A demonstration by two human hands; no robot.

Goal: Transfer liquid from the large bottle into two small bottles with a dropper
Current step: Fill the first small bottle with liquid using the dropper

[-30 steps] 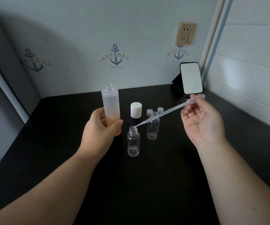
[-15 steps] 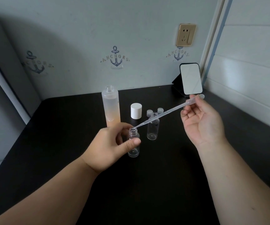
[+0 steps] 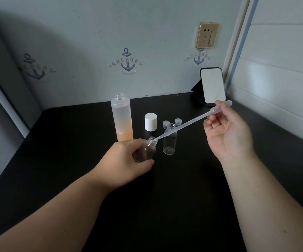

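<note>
Left hand (image 3: pixel 127 160): grasps tilted small bottle (image 3: pixel 148 150), mouth angled toward dropper (image 3: pixel 192 122). Right hand (image 3: pixel 227 135): pinches bulb, tip at mouth. 1 large bottle (image 3: pixel 122 119) left, uncapped for refills.

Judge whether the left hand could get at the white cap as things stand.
Probably not at once: the left hand grips a tilted small bottle. The white cap stands unobstructed behind it.
</note>
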